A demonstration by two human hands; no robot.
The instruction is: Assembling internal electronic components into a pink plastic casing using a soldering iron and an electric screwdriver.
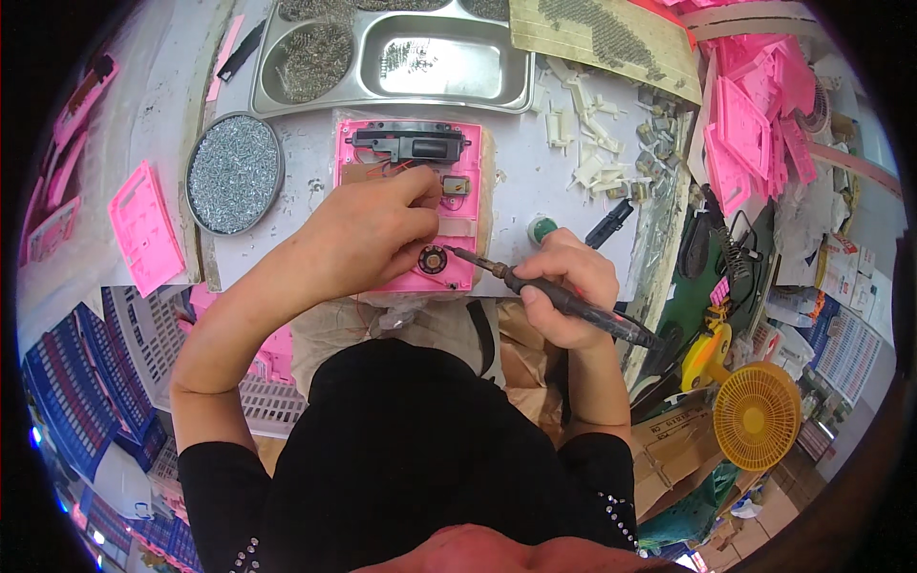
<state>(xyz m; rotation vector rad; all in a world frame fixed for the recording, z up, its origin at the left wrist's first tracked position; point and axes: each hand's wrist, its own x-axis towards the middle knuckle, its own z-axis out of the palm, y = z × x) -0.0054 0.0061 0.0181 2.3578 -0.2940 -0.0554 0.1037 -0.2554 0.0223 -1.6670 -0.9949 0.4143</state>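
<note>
A pink plastic housing (pixel 461 272) lies in front of me, with a black mechanism (pixel 411 143) across its far end. A small metal motor (pixel 456 185) and a round black speaker (pixel 433 259) sit inside it. My right hand (pixel 570 286) grips a soldering iron (pixel 559 298) by its dark handle, the thin tip pointing left, close beside the speaker. Over the housing's middle, my left hand (pixel 377 229) is bent with fingers pressed together; what they pinch is hidden. Thin red wires show beyond that hand.
A round tray of screws (pixel 234 174) stands left, near a loose pink panel (pixel 146 227). Behind is a steel compartment tray (pixel 525 81) holding small springs. White plastic parts (pixel 594 172) and small motors (pixel 659 143) lie right, past a green-topped container (pixel 543 228). A yellow fan (pixel 757 416) stands lower right.
</note>
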